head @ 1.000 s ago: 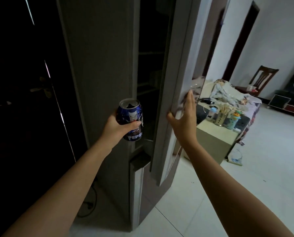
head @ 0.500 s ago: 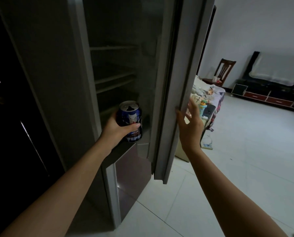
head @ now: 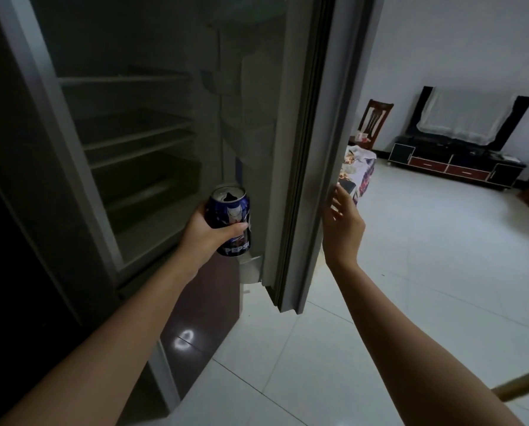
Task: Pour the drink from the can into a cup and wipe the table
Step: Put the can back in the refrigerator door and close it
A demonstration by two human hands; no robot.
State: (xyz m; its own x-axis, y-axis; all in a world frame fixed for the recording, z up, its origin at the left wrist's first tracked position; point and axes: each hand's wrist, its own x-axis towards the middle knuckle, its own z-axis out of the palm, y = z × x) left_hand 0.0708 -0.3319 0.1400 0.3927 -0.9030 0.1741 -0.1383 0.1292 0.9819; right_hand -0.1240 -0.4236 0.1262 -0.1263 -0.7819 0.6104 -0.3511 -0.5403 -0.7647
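The fridge [head: 140, 142] stands open and dark, and it fills the left half of the view. Inside it there are several pale shelves [head: 134, 139], one above another, and I cannot see anything on them. The fridge door [head: 306, 149] hangs open to the right of the fridge body, with its edge turned to the camera. Below the shelves, a dark lower front panel [head: 207, 302] of the fridge shows a small bright reflection.

To the right of the fridge, the floor [head: 410, 287] is of pale glossy tiles. Far behind the fridge door, at the white wall, stands a low black and red cabinet [head: 453, 167], and on it something is covered with a white cloth [head: 466, 118]. A wooden chair [head: 373, 121] stands just left of this cabinet. A piece of furniture covered with a patterned cloth [head: 361, 170] shows partly from behind the fridge door; what lies on it is too small to tell.

The right hand [head: 343, 229] is at the outer edge of the fridge door, with the fingers straight and a little spread; whether they touch the door I cannot tell. The left hand [head: 207, 235] is curled round the can [head: 230, 222], with the thumb across its front. The can is blue, upright, with its top already opened, and it is held in front of the fridge, between the shelves and the fridge door.
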